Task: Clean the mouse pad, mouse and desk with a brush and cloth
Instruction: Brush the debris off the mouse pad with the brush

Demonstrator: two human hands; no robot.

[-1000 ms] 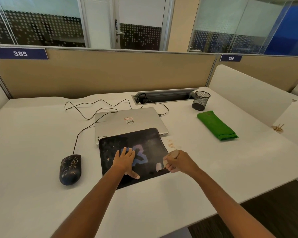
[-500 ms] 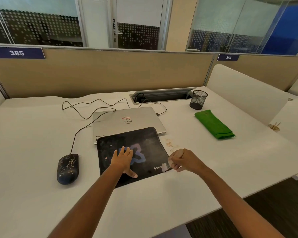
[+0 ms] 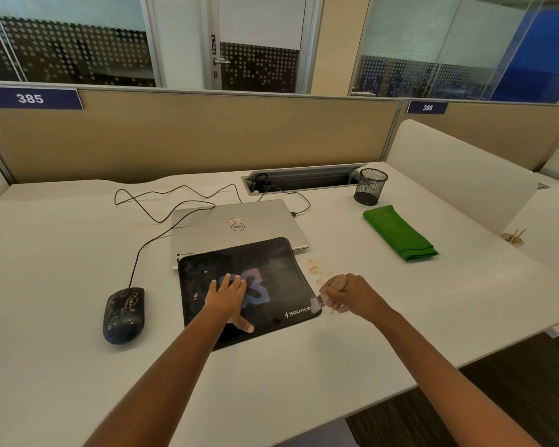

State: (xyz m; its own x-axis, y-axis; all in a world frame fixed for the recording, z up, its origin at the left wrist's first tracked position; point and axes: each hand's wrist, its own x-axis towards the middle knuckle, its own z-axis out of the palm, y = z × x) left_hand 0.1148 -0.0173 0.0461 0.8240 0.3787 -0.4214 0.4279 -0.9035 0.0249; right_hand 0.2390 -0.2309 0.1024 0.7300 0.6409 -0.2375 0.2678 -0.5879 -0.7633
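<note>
The mouse pad (image 3: 271,262) lies mid-desk, its far edge over the laptop (image 3: 207,227), with the left hand (image 3: 226,296) pressed flat on it, fingers straight. The right hand (image 3: 355,296), curled round the brush (image 3: 322,299), has swept from the pad's middle to its right edge, so crumbs (image 3: 315,269) now sit on the desk (image 3: 62,253). The speckled mouse (image 3: 123,314) and green cloth (image 3: 399,233) wait. Readable: "SOUNCE" on the pad, "DELL", partition tags 385 and 386
</note>
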